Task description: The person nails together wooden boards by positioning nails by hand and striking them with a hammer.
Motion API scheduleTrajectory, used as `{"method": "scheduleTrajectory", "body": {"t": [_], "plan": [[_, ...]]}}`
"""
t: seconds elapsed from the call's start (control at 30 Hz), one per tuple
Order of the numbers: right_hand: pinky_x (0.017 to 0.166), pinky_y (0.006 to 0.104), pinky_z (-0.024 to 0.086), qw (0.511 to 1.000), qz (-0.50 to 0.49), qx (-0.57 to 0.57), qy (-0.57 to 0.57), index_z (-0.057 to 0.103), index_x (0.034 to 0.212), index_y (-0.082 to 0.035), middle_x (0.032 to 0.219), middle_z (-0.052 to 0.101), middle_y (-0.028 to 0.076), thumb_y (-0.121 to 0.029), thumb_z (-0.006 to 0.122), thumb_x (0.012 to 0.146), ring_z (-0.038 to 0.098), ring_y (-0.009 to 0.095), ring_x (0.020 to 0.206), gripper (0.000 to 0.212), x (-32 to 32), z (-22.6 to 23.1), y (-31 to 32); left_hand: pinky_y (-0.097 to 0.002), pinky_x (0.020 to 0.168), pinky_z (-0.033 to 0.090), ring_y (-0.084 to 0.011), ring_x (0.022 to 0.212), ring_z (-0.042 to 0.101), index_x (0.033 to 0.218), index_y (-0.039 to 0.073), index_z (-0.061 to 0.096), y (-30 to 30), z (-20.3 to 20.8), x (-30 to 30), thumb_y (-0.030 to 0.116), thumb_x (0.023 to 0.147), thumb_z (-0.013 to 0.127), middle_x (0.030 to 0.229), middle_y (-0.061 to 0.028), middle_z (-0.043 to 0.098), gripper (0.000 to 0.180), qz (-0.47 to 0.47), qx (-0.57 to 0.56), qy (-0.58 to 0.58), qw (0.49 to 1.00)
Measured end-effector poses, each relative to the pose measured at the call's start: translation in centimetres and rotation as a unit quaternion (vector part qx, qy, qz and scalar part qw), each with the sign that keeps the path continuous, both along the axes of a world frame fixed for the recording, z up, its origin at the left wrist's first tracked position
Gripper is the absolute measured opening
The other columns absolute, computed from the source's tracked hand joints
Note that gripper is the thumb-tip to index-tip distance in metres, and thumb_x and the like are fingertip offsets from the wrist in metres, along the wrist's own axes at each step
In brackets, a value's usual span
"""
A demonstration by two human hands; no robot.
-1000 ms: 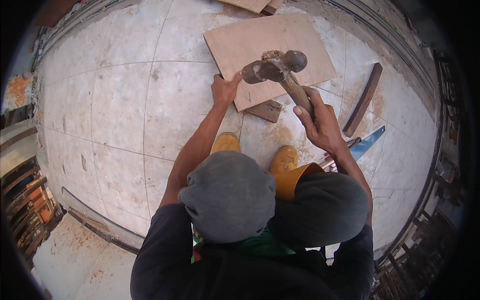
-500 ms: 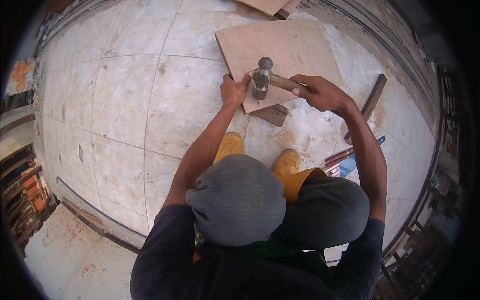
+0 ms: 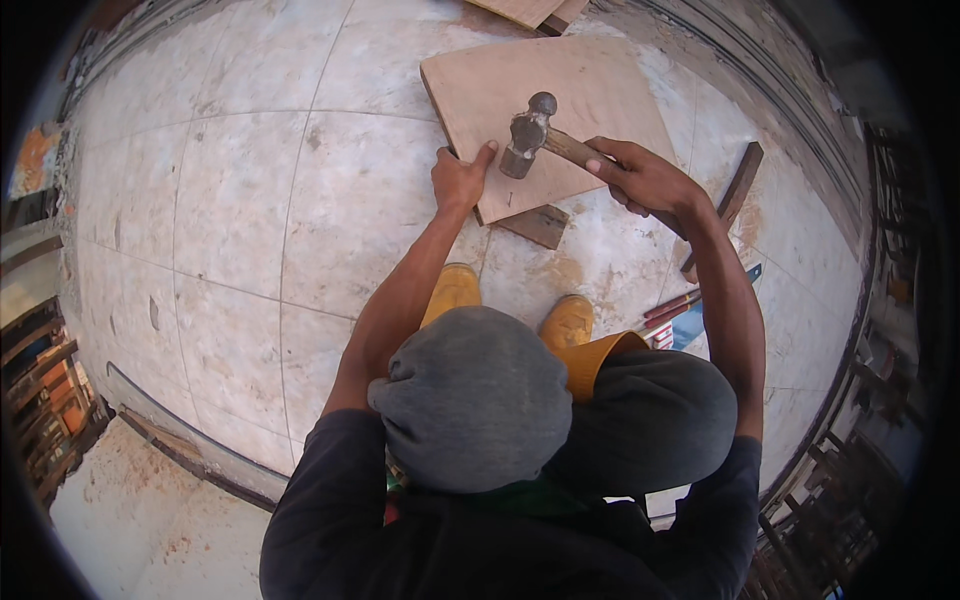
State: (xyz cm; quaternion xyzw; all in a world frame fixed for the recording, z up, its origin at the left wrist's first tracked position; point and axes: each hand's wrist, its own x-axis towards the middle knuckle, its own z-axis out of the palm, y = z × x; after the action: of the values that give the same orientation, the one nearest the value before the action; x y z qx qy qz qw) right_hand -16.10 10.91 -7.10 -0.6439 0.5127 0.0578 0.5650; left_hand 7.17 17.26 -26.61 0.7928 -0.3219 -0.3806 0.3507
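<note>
My right hand is closed round the wooden handle of a ball-peen hammer. The hammer head hangs above a plywood board, up and slightly right of a nail that stands in the board near its close corner. My left hand grips the board's left edge, thumb on top and fingers curled at the side. Beneath that near corner a dark wood strip sticks out. The nail's lower end is hidden in the wood.
A dark timber batten lies on the tiled floor to the right. Closer to me are reddish rods and a saw with a blue part, partly behind my right arm. More plywood lies at the far edge.
The hammer head has lifted away from the nail, uncovering it, and my right hand has shifted slightly right. My left hand stays on the board; the whole view has shifted a little.
</note>
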Motion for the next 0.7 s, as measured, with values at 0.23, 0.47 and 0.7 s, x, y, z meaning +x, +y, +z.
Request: {"method": "scheduleTrajectory", "body": {"t": [0.23, 0.47, 0.7], "plan": [[0.047, 0.0278, 0.039, 0.995, 0.081, 0.046, 0.032, 0.054, 0.133, -0.005, 0.064, 0.045, -0.003, -0.035, 0.053, 0.103, 0.042, 0.008, 0.051, 0.043, -1.7, -0.9, -1.2, -0.0448, 0.086, 0.054, -0.0425, 0.095, 0.069, 0.109, -0.015, 0.055, 0.2, -0.2, 0.0, 0.059, 0.074, 0.078, 0.101, -0.0318, 0.068, 0.086, 0.001, -0.015, 0.003, 1.0], [0.073, 0.0504, 0.048, 0.968, 0.08, -0.237, 0.001, 0.049, 0.137, -0.008, 0.082, 0.064, 0.025, -0.028, 0.057, 0.098, 0.064, 0.045, 0.082, 0.045, -3.2, -3.8, 4.6, -0.0452, 0.087, 0.053, -0.0422, 0.098, 0.068, 0.108, -0.015, 0.055, 0.3, 0.2, -0.1, 0.06, 0.074, 0.078, 0.102, -0.0318, 0.068, 0.086, 0.002, 0.005, 0.019, 1.0], [0.066, 0.0495, 0.052, 0.94, 0.057, -0.334, -0.034, 0.048, 0.14, -0.013, 0.095, 0.069, 0.024, -0.022, 0.064, 0.095, 0.066, 0.046, 0.08, 0.048, -3.7, -4.2, 9.9, -0.0442, 0.086, 0.054, -0.041, 0.096, 0.069, 0.107, -0.014, 0.056, 0.4, -0.5, 0.3, 0.061, 0.072, 0.079, 0.102, -0.0307, 0.068, 0.087, 0.007, 0.001, -0.003, 1.0]]}}
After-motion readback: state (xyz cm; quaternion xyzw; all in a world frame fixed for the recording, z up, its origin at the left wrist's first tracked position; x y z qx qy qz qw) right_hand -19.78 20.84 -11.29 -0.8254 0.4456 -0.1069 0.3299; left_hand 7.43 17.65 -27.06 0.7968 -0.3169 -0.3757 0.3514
